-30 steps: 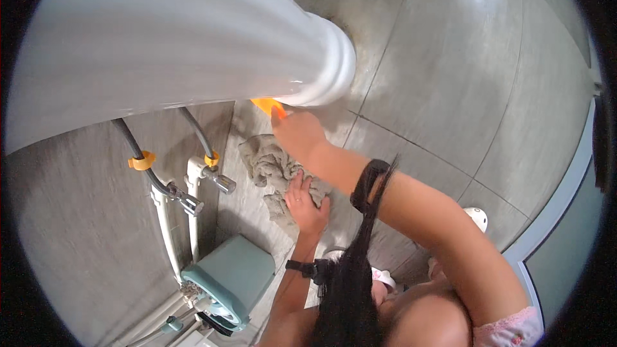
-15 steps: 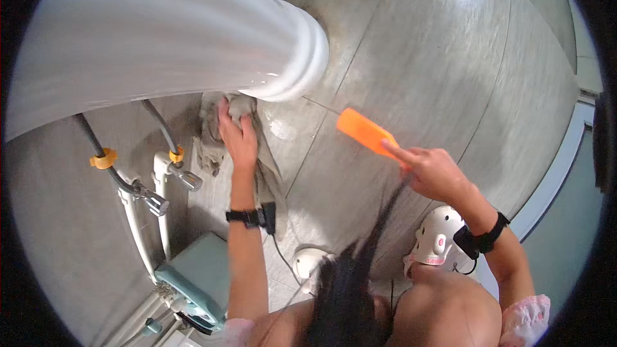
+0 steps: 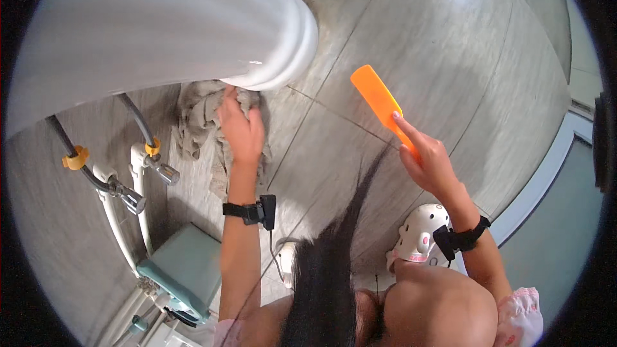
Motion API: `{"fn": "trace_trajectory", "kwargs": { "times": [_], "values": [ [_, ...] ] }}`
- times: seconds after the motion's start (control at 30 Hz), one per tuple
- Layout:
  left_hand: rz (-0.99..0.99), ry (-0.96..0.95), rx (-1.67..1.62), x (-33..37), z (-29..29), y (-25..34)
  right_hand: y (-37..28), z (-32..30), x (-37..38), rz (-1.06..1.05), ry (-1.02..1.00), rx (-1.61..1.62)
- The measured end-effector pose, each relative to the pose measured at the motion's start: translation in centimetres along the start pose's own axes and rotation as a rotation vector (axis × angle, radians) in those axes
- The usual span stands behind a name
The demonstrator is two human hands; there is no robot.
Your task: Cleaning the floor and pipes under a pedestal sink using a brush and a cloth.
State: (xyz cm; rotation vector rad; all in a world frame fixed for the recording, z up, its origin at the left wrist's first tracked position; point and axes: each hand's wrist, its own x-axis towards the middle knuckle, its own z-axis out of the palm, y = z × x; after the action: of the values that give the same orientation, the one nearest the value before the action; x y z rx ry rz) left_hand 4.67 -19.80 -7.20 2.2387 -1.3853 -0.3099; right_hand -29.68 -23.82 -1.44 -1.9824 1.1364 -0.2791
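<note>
Right hand (image 3: 432,160) grips orange scraper (image 3: 380,104), long axis pointing up-left.

A bright orange flat plastic paddle (image 3: 380,103) at two o'clock; a crumpled grey-beige rag (image 3: 200,115) at ten; a glossy white ceramic pedestal (image 3: 193,19) (faintly ribbed); grey stone-veined floor tiles (image 3: 463,58); orange clips (image 3: 76,158) on pipes.
</note>
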Motion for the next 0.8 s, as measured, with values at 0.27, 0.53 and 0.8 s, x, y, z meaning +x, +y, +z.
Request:
{"fn": "trace_trajectory", "kwargs": {
  "times": [0.27, 0.53, 0.8],
  "values": [
    [0.147, -0.149, 0.072, -5.9, 3.0, 7.1, 0.1, -0.6, 0.2, 0.023, 0.065, 0.018],
    [0.472, -0.49, -0.087, -6.0, 4.1, 10.7, 1.0, -1.3, -1.7, 0.067, 0.183, 0.01],
    [0.397, -0.433, 0.131, -3.1, -0.4, 5.1, 1.4, -3.5, -5.0, 0.145, 0.232, 0.038]
  ]
}}
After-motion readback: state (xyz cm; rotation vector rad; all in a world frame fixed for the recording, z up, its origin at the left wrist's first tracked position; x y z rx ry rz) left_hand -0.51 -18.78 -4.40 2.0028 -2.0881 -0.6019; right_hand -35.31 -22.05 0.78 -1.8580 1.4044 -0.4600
